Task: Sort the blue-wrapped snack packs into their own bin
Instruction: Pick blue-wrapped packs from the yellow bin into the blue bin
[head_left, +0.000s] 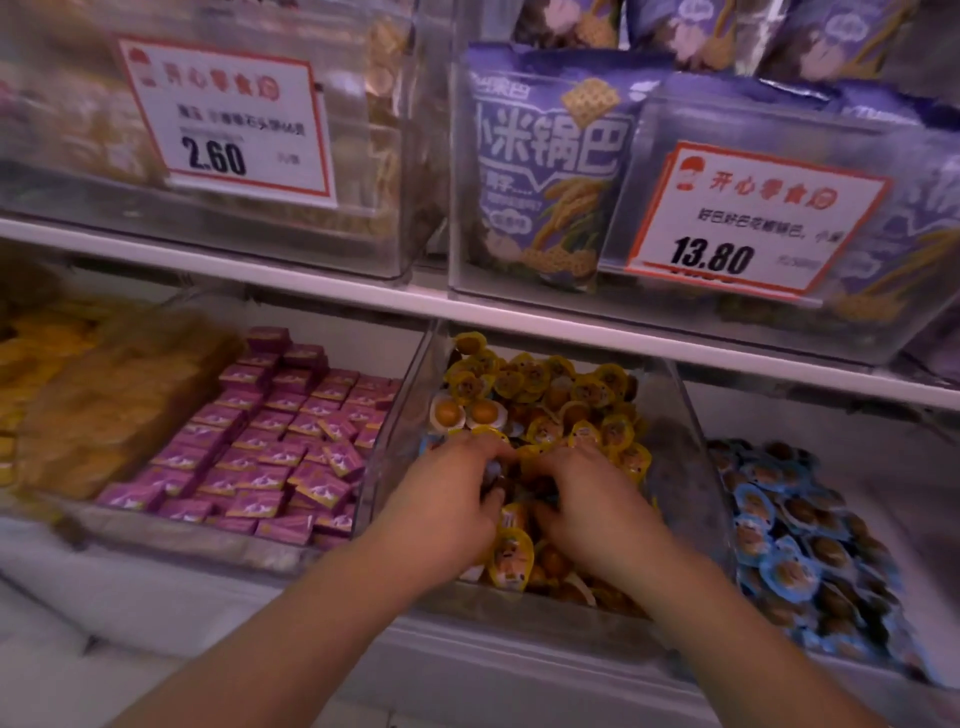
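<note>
Upper shelf, 11 o'clock: white red-bordered price card (228, 122) reads "2.60"; at 2 o'clock a matching card (753, 223) reads "13.80", fixed to a clear bin of purple snack bags (545, 166) printed "小米锅巴". Lower shelf: clear plastic centre bin (395, 426) holds yellow-wrapped snack packs (540, 387). Both hands are in it, fingers curled into the pile: left hand (447, 499) touches a bluish pack (492, 470), firm hold not clear; right hand (592, 499), can't tell what it holds. At 3 o'clock, the neighbouring bin holds the blue-wrapped snack packs (779, 535). At 9 o'clock, small pink-purple boxes (270, 447) fill another bin.
</note>
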